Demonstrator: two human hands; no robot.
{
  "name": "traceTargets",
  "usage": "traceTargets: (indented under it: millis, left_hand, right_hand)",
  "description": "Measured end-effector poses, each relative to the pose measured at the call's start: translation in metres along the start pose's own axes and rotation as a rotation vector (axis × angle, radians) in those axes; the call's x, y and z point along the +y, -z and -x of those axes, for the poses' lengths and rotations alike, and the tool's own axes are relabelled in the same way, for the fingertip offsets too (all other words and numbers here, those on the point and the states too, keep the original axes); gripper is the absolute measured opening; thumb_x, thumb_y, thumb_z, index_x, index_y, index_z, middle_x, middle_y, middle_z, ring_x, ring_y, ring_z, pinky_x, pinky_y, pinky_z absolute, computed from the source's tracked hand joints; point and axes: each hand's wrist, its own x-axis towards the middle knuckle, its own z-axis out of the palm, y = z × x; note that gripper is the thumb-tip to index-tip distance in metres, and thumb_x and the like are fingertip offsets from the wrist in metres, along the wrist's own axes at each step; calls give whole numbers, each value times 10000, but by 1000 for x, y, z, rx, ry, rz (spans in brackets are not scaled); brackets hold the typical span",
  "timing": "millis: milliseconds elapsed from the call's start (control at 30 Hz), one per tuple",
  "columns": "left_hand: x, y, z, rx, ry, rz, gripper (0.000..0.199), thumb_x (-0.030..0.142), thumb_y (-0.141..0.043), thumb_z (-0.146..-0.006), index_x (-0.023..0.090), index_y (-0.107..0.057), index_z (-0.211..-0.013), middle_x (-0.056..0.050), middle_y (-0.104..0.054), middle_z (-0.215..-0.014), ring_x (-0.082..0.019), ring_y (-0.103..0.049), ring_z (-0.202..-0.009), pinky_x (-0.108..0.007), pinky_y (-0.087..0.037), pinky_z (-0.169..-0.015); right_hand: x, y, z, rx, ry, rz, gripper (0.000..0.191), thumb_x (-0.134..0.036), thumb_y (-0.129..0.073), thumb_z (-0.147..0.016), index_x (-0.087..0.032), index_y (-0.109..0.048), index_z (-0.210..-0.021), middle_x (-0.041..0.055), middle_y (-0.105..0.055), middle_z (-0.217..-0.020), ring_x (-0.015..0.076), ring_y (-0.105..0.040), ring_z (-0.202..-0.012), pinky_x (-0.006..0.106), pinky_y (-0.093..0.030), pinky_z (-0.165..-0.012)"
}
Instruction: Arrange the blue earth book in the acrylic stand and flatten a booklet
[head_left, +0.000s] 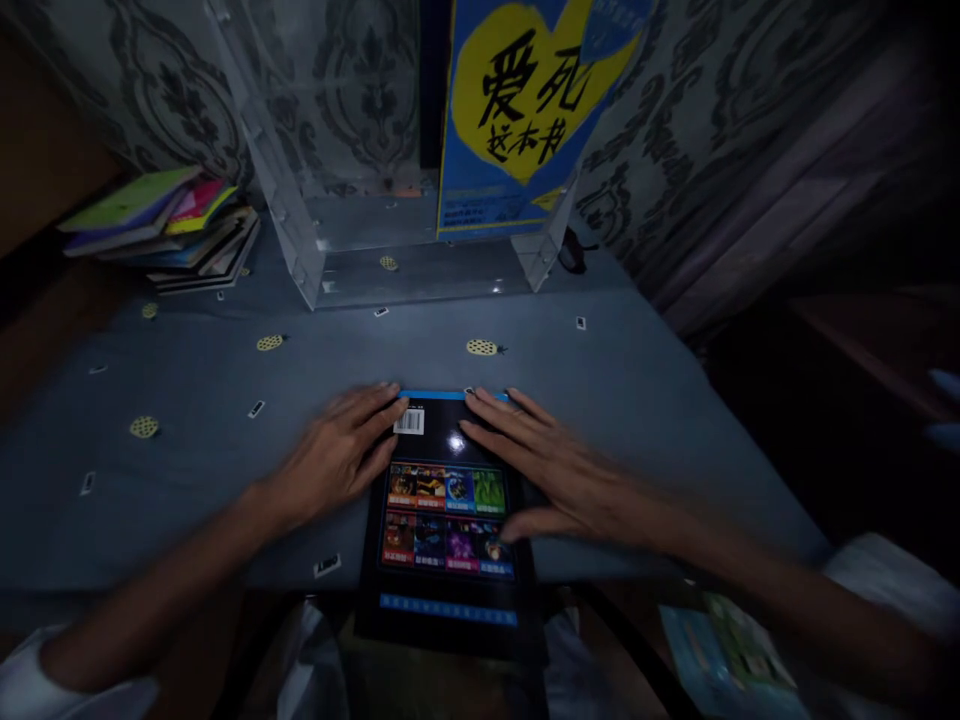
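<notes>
A black book with a blue top edge, a barcode and two rows of small coloured pictures lies at the near edge of the table, its lower part reaching past that edge. My left hand rests at the book's upper left, fingertips beside the barcode. Across the upper right of the cover lies my right hand, its fingers spread and the thumb apart, lower on the cover. Neither hand is wrapped round the book.
Behind the book stands a clear plastic rack holding a blue and yellow book upright. Stacked books lie at the back left of the blue-grey tablecloth. A small dark object sits right of the rack.
</notes>
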Motion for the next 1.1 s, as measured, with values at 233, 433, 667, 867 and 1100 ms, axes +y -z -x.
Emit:
traceTargets:
  millis: [233, 433, 667, 867, 1100]
  left_hand:
    - [22, 3, 20, -17, 21, 7, 443, 249, -474, -1025, 210, -489, -1466, -136, -580, -1462, -269, -564, -1352, -511, -505, -1096]
    - [32, 2, 28, 1, 55, 19, 487, 238, -464, -1025, 238, -444, -1512, -116, -569, -1477, -263, -552, -1361, -505, -492, -1113]
    - [28, 7, 27, 7, 144, 171, 398, 316, -462, -1038, 305, -571, -1421, -40, -617, -1440, -217, -592, -1319, -438, -506, -1117]
    - [12, -27, 23, 118, 505, 649, 520, 529, -296, -1046, 312, -720, -1255, -37, -682, -1351, -269, -607, -1302, -498, -468, -1138]
    - [-4, -42, -3, 306, 734, 1020, 719, 734, -475, -896, 213, -640, -1364, -129, -753, -1144, -358, -647, -1200, -547, -496, -1057]
  right_hand:
    - [-31, 1, 30, -104, -8, -50, 1172, -536, -790, -828, -269, 16, -1636, 108, -55, -1712, 316, -85, -1562, 560, -145, -1270]
    - [-46, -14, 37, 41, -2, 59, 910, -257, -710, -934, -238, -131, -1635, 135, -213, -1685, 278, -135, -1563, 582, -232, -1247]
    - [-37, 3, 27, 137, 42, 85, 567, -268, -674, -952, -253, -500, -1492, 130, -547, -1501, 262, -486, -1414, 503, -406, -1184]
    - [-29, 20, 0, 294, -138, -62, 343, -271, -558, -987, -315, -663, -1310, 56, -761, -1187, 229, -708, -1132, 433, -513, -1096]
    - [-23, 24, -13, 451, -354, -186, 327, -424, -448, -1026, -273, -736, -992, 63, -770, -1003, 247, -733, -935, 357, -604, -852]
